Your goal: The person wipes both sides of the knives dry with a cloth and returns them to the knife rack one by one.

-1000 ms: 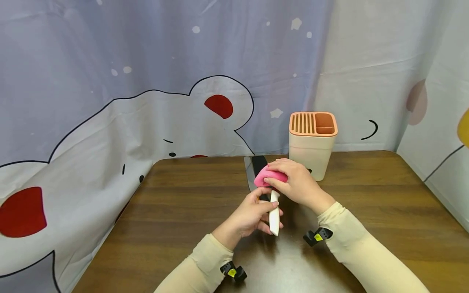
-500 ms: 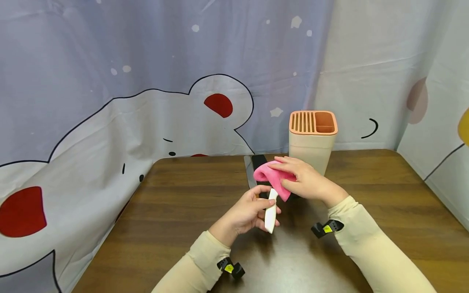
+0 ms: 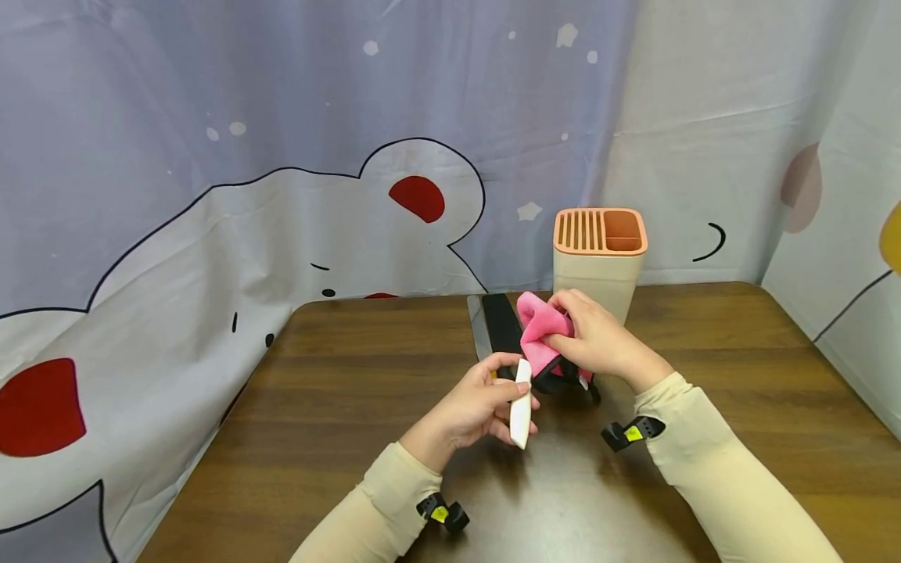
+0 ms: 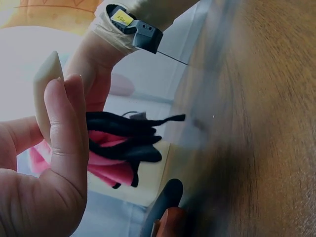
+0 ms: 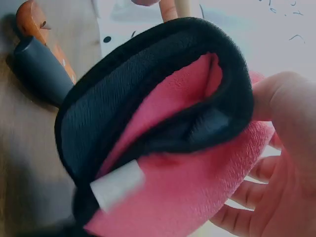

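Note:
My left hand (image 3: 479, 403) pinches a slim white knife handle (image 3: 521, 407) between thumb and fingers, tilted above the table; no blade shows. To its right, my right hand (image 3: 594, 332) grips a crumpled pink cloth (image 3: 538, 332) with its thumb in front. The right wrist view shows black edging (image 5: 98, 103) and a white label (image 5: 117, 185) on the folded cloth. In the left wrist view, the cloth (image 4: 106, 170) hangs behind the left hand's fingers, its black border dangling.
A cream holder (image 3: 598, 281) with an orange slotted top stands at the back right. Behind the hands, a grey blade (image 3: 479, 328) and a black strip (image 3: 501, 324) lie on the wooden table (image 3: 366, 391). A black handle (image 5: 42, 71) and a wooden handle (image 5: 32, 17) lie near the cloth.
The right hand has moved right, and the cloth has come away from the white handle and bunched up in its fingers. The left hand has shifted slightly left, still holding the handle.

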